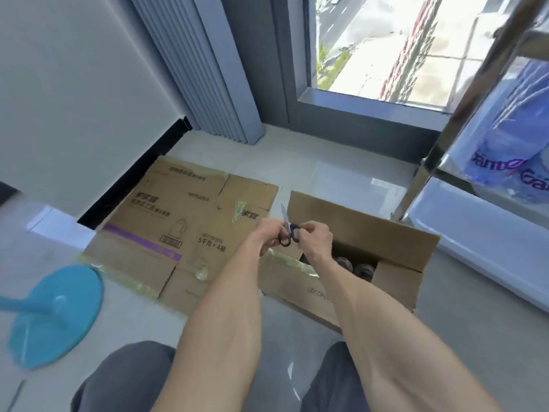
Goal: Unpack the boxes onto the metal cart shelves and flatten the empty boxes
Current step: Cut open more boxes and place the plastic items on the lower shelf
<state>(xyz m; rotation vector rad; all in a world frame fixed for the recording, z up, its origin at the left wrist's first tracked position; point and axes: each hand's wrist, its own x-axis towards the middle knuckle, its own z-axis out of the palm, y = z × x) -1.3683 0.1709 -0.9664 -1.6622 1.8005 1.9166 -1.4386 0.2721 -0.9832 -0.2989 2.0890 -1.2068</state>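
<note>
Cardboard box [395,248], flaps open, holds capped bottles [355,267]; both hands' fingers [309,230] grip scissors [287,230] above it.

Tight working pocket over the open box, hemmed in on the right.

Your two hands meet on the scissors [286,233] above the open box [356,263], whose raised back flap [341,214] walls off the far side and whose near flap [395,282] narrows the mouth over the bottle caps [355,267]. To your right the metal cart [463,93] post slants up close beside the box, with its low shelf [481,233] just behind. To your left the flattened box [178,230] lies flat on the floor [326,171], no barrier to a low pass; the blue stand base [55,315] sits beyond it, well apart.
</note>
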